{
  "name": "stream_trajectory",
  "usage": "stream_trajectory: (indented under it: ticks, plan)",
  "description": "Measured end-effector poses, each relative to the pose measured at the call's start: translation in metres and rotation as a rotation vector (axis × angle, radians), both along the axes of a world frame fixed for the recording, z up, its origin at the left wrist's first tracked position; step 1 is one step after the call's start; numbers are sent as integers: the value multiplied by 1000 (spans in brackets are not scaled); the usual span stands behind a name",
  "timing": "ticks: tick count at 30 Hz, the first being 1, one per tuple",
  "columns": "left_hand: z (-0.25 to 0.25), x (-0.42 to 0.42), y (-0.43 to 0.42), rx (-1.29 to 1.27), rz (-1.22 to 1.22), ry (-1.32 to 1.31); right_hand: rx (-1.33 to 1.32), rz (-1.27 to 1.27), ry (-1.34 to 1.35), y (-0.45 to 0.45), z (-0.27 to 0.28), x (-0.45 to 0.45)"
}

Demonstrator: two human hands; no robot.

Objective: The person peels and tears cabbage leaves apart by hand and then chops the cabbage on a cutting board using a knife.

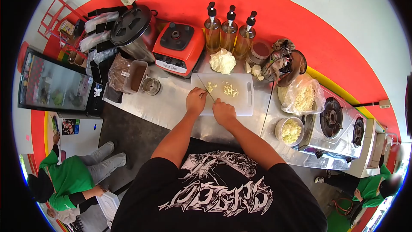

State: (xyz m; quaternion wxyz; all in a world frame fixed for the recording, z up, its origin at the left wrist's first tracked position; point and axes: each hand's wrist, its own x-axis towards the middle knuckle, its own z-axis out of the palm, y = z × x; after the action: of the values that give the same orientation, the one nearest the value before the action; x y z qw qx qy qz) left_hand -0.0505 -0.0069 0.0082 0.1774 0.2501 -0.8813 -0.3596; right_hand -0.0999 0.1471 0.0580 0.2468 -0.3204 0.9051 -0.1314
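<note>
My right hand (224, 111) is closed round the handle of a kitchen knife (207, 89), its blade angled up and left over the white cutting board (242, 105). My left hand (196, 100) is at the board's left edge beside the blade, fingers curled; whatever they hold is hidden. Two small piles of chopped pale pieces lie on the board, one pile (211, 87) by the blade and another pile (230, 90) to its right. A whitish, lumpy mound (222, 62) sits just behind the board, its kind unclear.
Behind stand a red blender base (178, 49) and several pump bottles (228, 30). At right are a bag of pale chopped food (304, 99), a bowl of chopped vegetables (290, 132) and a gas stove (339, 122). People in green are at left (71, 184) and right (371, 187).
</note>
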Motion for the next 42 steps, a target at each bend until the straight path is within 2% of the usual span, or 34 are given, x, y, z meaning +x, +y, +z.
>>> stream_trajectory:
  ticks: [8,12,14,24,36,42]
  plan:
    - [17,11,-5,-13,-178,-28,8,-32,27,27,0,17]
    - [8,3,-17,40,-202,-64,19,-85,84,26,-8,30]
    - [8,1,-21,-23,-239,-89,34,-86,92,19,-7,30]
    - [24,-4,-31,7,-245,-141,112,-55,142,9,-2,16]
    - [12,-18,-39,13,-278,-21,48,-40,71,5,-1,1]
    - [-1,-21,-30,-95,-252,61,74,-2,29,3,-4,2]
